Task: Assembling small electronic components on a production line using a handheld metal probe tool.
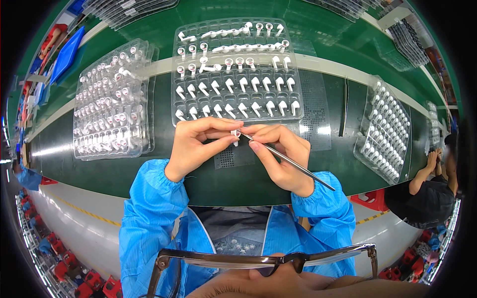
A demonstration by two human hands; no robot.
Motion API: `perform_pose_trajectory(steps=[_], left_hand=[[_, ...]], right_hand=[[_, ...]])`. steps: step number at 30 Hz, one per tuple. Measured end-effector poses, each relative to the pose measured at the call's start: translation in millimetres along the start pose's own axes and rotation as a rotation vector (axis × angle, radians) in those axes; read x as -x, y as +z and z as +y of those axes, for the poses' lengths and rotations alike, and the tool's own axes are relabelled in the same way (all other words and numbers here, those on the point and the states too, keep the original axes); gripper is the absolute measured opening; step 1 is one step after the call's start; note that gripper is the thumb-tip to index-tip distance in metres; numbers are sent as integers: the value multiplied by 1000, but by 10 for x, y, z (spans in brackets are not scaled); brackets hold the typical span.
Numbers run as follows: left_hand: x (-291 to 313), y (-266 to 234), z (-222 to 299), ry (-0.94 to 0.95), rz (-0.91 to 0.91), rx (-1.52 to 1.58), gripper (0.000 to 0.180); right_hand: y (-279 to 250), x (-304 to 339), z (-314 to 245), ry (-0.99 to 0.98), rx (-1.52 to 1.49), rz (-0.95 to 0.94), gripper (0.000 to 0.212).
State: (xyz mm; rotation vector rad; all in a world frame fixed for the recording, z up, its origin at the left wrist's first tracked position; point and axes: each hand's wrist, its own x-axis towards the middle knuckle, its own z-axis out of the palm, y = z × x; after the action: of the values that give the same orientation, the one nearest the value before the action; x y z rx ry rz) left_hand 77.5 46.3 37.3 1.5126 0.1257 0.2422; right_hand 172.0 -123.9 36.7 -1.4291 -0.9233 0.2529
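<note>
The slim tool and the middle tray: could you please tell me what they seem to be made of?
Slim tool in the right hand: probably metal, smooth, grey with bright streaks. Middle tray: likely clear plastic, glossy; green shows through and its edges glint.

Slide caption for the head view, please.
Left hand holds a small white earbud piece; right hand points a slim metal tool at it.

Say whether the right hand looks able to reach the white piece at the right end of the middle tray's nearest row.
Probably yes: the right hand is close and nothing visible blocks that white piece, though the metal tool it holds could hinder grasping.
</note>
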Motion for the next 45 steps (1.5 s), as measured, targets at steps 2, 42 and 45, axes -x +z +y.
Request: perform_pose_trajectory(steps=[2, 42, 45], left_hand=[[-1, 2, -2, -1, 2, 1, 22], [5, -105, -9, -140, -33, -261, 20], [-3, -98, -13, -140, -40, -263, 20]], right_hand=[[-10, -1, -3, -4, 8, -8, 9], [110, 49, 274, 621, -170, -198, 11], [107, 59, 272, 619, -143, -196, 12]])
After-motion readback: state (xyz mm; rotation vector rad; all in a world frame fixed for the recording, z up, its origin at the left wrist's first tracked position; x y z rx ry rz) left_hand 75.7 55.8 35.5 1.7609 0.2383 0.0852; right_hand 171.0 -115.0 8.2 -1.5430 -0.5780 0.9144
